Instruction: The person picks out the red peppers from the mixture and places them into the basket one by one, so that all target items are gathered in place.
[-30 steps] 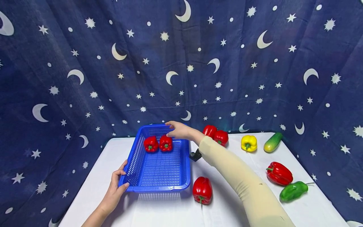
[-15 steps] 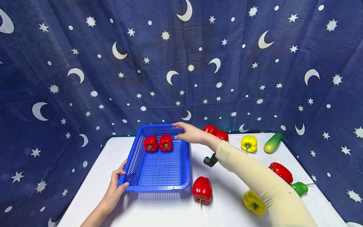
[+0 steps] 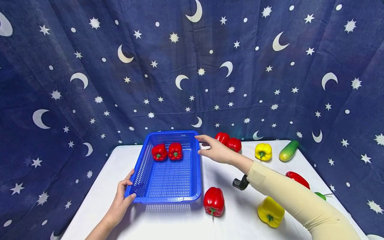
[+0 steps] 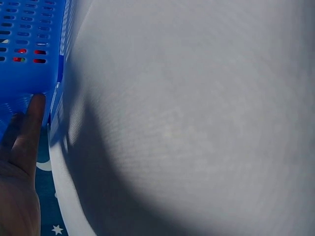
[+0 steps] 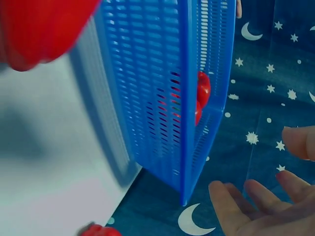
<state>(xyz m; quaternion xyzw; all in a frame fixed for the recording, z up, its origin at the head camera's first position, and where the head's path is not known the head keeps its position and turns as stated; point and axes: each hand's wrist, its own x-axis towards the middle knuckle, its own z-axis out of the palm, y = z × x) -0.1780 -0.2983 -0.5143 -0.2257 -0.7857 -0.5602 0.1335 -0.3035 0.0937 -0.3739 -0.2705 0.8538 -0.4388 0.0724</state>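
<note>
At centre frame of the head view, on the white bench (image 3: 168,220): blue basket (image 3: 168,180), two red peppers (image 3: 167,151) side by side at its far end. Left hand (image 3: 121,200), lower left: fingers and thumb clasp the basket's near left corner. Right hand (image 3: 214,150), right of centre: fingers spread and relaxed, holding nothing, just beside the basket's far right corner. Loose red pepper (image 3: 214,201) near the basket's near right corner; yellow pepper (image 3: 270,211) lower right.
</note>
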